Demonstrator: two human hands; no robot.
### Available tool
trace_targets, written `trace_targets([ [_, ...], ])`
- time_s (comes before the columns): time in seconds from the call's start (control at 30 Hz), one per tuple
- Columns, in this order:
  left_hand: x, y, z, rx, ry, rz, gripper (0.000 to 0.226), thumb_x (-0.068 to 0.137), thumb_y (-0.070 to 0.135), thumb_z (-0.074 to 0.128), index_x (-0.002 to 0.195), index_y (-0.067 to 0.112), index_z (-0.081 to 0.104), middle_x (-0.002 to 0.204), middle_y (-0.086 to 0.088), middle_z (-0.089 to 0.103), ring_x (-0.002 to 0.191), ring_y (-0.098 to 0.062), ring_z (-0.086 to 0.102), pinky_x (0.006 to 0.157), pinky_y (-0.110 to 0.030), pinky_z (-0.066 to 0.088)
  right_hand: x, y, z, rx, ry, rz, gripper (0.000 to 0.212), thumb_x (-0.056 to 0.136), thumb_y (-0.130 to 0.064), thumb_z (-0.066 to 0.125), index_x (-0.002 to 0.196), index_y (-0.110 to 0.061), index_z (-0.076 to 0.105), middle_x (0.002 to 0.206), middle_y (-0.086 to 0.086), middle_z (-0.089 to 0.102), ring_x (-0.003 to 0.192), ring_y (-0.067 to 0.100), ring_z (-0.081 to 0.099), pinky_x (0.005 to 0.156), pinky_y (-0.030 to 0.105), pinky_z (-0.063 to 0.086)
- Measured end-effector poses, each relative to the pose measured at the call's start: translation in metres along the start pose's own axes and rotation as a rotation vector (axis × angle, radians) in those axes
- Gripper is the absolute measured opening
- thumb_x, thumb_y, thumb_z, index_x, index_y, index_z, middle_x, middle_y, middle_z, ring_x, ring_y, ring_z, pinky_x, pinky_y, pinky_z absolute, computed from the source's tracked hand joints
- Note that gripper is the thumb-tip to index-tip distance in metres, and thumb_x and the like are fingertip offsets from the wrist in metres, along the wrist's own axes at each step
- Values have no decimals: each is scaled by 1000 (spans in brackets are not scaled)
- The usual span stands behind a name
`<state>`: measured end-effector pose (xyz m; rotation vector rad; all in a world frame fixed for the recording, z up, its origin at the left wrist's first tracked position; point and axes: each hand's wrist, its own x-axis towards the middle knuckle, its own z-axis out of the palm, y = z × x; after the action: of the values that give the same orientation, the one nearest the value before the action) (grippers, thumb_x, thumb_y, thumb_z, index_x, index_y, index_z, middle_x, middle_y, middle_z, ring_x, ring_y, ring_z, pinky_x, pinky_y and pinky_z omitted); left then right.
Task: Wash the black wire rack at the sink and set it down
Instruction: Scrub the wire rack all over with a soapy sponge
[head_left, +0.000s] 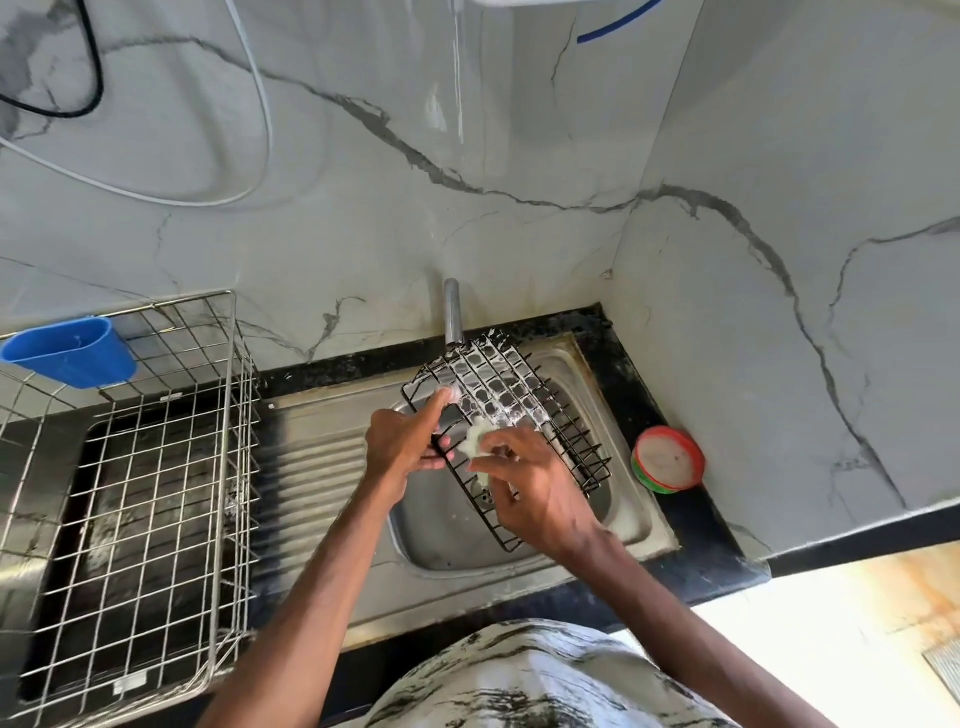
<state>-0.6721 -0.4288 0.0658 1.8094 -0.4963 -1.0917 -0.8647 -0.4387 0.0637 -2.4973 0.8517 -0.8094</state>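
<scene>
Both hands on black wire rack (519, 395), left hand (400, 441) gripping, right hand (530, 488) pinching scrubber (475, 436)

left grip (402, 441) curled with forefinger out, right grip (524, 488) pinching.

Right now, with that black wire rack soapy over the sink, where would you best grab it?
The black wire rack's right side rail, approached from the right: its wires there are bare of foam and free, while the left hand grips the left edge and the right hand pinches a pale scrubber mid-rack.
</scene>
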Motion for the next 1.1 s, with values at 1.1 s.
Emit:
trace_targets([
  [1.1, -15, -1, 1, 30, 29, 50, 57, 89, 49, 78, 95, -7, 73, 78, -21, 77, 68, -35, 78, 59, -40, 66, 16, 65, -46, -56, 240, 172, 24, 82, 10, 65, 93, -7, 78, 108, 5, 69, 91, 15, 69, 68, 29, 62],
])
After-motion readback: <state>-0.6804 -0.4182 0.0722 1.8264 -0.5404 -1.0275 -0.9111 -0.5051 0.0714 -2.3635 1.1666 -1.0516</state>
